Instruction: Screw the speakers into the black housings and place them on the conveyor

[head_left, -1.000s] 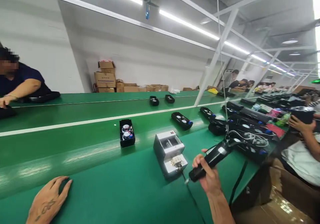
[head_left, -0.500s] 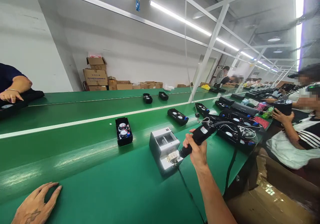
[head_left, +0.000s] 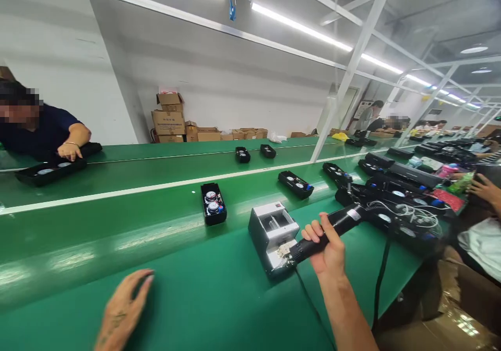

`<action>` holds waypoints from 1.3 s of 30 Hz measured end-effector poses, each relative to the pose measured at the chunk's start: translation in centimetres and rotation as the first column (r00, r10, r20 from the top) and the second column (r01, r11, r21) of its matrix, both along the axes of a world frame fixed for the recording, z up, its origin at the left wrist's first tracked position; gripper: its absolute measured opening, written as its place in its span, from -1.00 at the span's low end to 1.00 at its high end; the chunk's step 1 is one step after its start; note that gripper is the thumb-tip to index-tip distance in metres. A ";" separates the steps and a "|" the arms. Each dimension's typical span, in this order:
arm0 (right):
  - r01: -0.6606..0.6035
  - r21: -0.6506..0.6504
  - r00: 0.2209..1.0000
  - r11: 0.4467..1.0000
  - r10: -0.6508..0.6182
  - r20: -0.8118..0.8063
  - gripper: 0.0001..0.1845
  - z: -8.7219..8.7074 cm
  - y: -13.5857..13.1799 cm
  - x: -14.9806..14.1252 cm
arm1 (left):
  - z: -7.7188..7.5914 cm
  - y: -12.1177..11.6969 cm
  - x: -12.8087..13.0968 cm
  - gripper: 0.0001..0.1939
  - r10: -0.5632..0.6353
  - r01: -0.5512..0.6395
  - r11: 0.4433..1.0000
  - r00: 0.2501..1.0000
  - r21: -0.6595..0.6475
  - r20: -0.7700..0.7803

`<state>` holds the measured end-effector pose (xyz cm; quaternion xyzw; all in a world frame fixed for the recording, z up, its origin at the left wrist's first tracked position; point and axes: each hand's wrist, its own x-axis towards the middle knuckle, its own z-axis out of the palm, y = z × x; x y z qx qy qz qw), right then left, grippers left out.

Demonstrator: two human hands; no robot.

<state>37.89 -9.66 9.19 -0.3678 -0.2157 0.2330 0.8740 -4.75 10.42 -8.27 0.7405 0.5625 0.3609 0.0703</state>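
Note:
My right hand [head_left: 327, 247] is wrapped round a black electric screwdriver [head_left: 343, 222], which slants down to the left. The driver's tip end is at the front of a small grey screw feeder [head_left: 260, 241]; whether they touch I cannot make out. Over the bare green worktop at lower left, my left hand [head_left: 124, 304] is open and holds nothing, thumb apart from the fingers. Beyond the feeder lies an open black speaker housing [head_left: 213, 205] with two round drivers and loose wires. Another such housing [head_left: 296, 185] lies behind the feeder.
Several black housings [head_left: 395, 194] and coiled white cables [head_left: 418, 216] crowd the right side. A white post [head_left: 348, 79] rises from the bench divider. A cardboard box [head_left: 422, 314] stands at lower right. Across the bench, a co-worker's hand [head_left: 70, 151] is on another housing.
The view has turned left, so bench things appear shifted right. My left hand has moved right and its fingers have drawn closer together. My right hand keeps the screwdriver at the feeder.

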 end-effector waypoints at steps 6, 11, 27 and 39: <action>-0.083 0.062 0.980 0.995 0.092 -0.175 -0.56 -0.9 0.7 -2.9 | 3.6 -11.1 14.3 -0.65 -0.573 0.584 0.812 0.801 -0.013 0.173; -0.128 0.088 0.956 0.988 0.146 -0.255 -0.54 -0.6 0.6 -5.2 | 7.6 -15.1 20.0 -0.77 -0.703 0.695 0.708 0.677 0.125 0.217; -0.101 0.060 0.940 0.993 0.115 -0.322 -0.50 -0.5 1.2 -7.3 | 10.2 -16.0 19.1 -0.63 -0.508 0.590 0.693 0.808 -0.414 0.300; -0.143 -0.020 0.937 0.990 0.128 -0.326 -0.41 -0.7 2.0 -7.9 | 10.8 -14.4 18.5 -0.53 -0.464 0.790 0.379 0.612 -0.482 0.640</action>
